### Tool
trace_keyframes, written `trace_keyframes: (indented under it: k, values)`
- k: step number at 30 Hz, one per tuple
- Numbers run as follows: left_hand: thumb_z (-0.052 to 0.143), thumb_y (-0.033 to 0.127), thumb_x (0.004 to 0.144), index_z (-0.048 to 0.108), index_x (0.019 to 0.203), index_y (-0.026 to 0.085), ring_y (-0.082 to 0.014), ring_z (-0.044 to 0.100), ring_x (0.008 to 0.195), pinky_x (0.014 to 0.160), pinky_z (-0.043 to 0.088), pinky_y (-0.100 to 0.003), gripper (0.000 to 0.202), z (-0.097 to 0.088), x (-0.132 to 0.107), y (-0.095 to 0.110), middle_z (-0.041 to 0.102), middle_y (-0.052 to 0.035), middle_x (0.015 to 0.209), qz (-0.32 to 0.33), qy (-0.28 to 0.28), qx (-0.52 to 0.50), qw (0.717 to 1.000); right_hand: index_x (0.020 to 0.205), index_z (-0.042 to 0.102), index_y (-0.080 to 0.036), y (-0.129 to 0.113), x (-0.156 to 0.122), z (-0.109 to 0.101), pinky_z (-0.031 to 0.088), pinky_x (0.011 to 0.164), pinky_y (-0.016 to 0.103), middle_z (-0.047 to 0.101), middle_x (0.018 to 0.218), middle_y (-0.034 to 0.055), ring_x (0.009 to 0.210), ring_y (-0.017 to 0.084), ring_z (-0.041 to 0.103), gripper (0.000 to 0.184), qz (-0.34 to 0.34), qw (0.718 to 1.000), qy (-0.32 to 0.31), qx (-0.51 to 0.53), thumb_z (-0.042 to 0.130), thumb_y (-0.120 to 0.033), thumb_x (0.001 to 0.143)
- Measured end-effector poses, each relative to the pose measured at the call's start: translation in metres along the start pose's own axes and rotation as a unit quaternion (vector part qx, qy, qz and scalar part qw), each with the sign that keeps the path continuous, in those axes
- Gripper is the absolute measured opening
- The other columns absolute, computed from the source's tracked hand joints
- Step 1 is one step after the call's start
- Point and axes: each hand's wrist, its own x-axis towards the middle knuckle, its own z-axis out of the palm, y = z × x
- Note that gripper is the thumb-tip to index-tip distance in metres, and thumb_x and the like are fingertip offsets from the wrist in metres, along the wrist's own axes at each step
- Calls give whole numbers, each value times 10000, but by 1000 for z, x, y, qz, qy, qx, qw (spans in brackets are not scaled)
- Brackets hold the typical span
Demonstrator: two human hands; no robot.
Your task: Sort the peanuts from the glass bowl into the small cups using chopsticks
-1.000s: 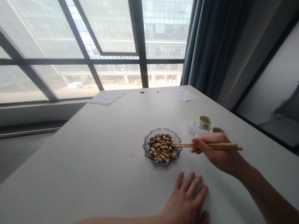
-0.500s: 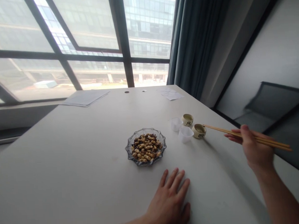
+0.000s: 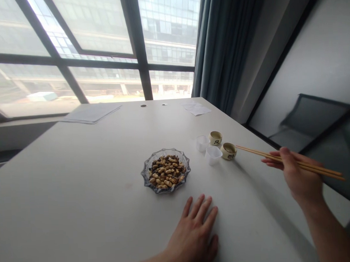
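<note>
A scalloped glass dish [image 3: 165, 170] heaped with peanuts and dark bits sits mid-table. My right hand [image 3: 298, 175] is raised at the right and closed round a pair of wooden chopsticks [image 3: 289, 160], whose tips end just beside the nearer of two small cream ceramic cups [image 3: 228, 150]. The other cream cup [image 3: 215, 137] stands behind it, with two small clear plastic cups [image 3: 213, 155] to their left. My left hand [image 3: 194, 234] lies flat on the white table [image 3: 87, 181], fingers stretched out, a little in front of the dish and holding nothing.
A stack of papers [image 3: 90, 112] lies at the far left edge and loose paper slips [image 3: 196, 109] at the far right. Large windows stand behind the table, a dark curtain [image 3: 226, 47] at the right corner. A dark chair back [image 3: 316, 117] stands beyond the table's right edge.
My right hand has lifted the chopsticks away from the dish and carried them right, over to the cream cups. My view has turned right. My left hand has stayed flat.
</note>
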Motion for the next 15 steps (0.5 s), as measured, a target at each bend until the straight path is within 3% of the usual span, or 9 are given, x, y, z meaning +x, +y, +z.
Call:
trace_keyframes:
  k: [3,7,11,15]
  values:
    - [529,493,1076,452,1587,229,-334,227,1565,1260,147,-586,580,-1,0,1,320,-112,1686,0,-9,-6,1000,834,780,-150,-32,-15,23,678,613,279,777,711,81,598,213,778,409,-4,999,-49,20,764,-554,893]
    - [536,471,1065,448,1584,225,-339,234,1561,1258,148,-592,581,0,0,0,326,-113,1684,1,-10,-4,1000,829,798,-147,-79,-37,71,674,601,308,782,692,97,579,231,771,444,4,978,-209,-3,765,-587,873]
    - [523,497,1063,455,1573,216,-349,262,1549,1254,154,-600,587,5,1,-2,342,-119,1675,4,-5,-2,1000,754,772,-151,-108,-47,121,609,509,265,773,669,89,555,221,757,455,-9,927,-368,-73,671,-550,947]
    - [491,538,1072,448,1571,198,-354,272,1541,1248,174,-602,606,11,2,-3,353,-134,1667,8,1,4,1000,629,680,-179,-115,-48,159,491,436,254,692,519,50,469,197,693,421,-83,877,-448,-152,587,-383,986]
